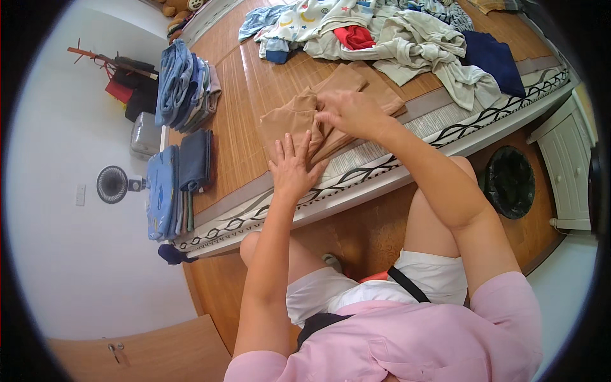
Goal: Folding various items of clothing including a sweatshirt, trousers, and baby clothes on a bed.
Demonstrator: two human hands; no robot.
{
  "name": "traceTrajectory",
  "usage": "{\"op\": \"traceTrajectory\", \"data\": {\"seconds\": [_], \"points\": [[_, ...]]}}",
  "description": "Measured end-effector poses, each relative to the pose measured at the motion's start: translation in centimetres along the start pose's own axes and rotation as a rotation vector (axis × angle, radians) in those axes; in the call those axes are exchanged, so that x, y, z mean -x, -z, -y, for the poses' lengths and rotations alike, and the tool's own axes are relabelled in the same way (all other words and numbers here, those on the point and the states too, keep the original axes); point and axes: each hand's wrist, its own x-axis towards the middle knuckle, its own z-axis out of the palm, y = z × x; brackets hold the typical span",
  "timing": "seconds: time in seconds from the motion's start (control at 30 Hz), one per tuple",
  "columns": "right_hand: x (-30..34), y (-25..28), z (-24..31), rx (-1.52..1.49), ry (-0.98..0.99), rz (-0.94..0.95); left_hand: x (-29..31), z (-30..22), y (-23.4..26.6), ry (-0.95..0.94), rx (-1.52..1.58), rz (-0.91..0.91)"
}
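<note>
A pair of tan trousers (284, 122) lies partly folded near the bed's front edge. My left hand (294, 167) presses on its near left part, fingers spread and palm down. At the middle of the trousers my right hand (354, 116) is closed, its bent fingers pinching the cloth at a fold. The leg part (375, 89) stretches away to the far right, beyond the right wrist. What sits inside the right fingers is partly hidden by the hand itself.
A heap of unfolded clothes (420, 48) covers the far side of the bed mat (232, 137). Folded jeans (175, 86) and stacks of folded clothes (163, 191) stand on the left. A black-lined bin (509, 183) and white cabinet (563, 165) are on the right.
</note>
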Motion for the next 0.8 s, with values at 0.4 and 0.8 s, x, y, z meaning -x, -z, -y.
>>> {"op": "traceTrajectory", "data": {"seconds": [0.4,0.8], "points": [[-3.7,-3.8,2.9,0.198,0.288,-0.524,-1.7,6.1,-0.7,0.498,0.949,-0.193],[-2.9,-7.4,1.3,0.122,0.066,0.14,-2.2,10.7,1.0,0.579,1.616,0.264]]}}
